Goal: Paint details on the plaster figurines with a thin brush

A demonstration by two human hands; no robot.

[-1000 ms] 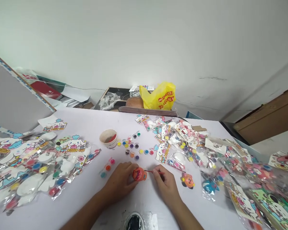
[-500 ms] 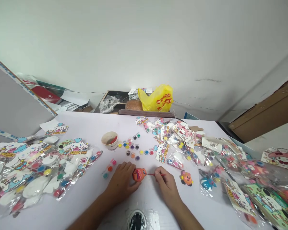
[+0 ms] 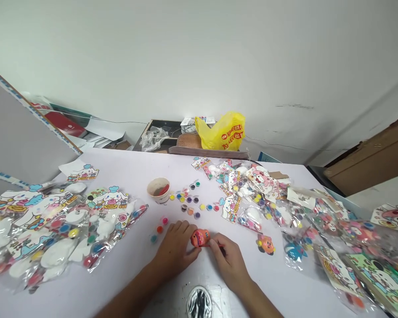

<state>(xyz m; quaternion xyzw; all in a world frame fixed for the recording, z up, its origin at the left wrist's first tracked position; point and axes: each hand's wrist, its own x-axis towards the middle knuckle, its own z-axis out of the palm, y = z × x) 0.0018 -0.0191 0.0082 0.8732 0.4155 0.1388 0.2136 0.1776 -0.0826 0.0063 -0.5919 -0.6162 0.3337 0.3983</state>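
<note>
Right in front of me, the fish (image 3: 200,238) sits between the two hands, orange-red with a dark eye toward the left and blue bars toward the tail. My left hand (image 3: 176,248) has it: thumb below, fingers curled along the head end, a firm little clasp. Over on the tail side, my right hand (image 3: 229,261) is closed in a pinch round a thin red brush (image 3: 207,246), mostly lost behind the fingers, its forward end right by the fish's lower edge. Whether the bristles touch, I can't tell from here; nor whether the fish rests on the table (image 3: 132,174) or hangs just above it.

Now the print. Big red Chinese characters on the yellow bag (image 3: 220,132) at the back, too creased for me to read in full. On the left, a card (image 3: 107,199) shows a white long-eared cartoon in a blue chef's hat; any lettering there is too small. Far right, a pink-hooded cartoon fills another card (image 3: 393,218). The red folder (image 3: 65,123) carries a small pale emblem, and I can't make it out.

Nearby, the paint pots (image 3: 190,199) lie scattered beyond the fish, the cup (image 3: 158,191) just left of them, and an orange figure (image 3: 265,244) stays clear of my right hand.
</note>
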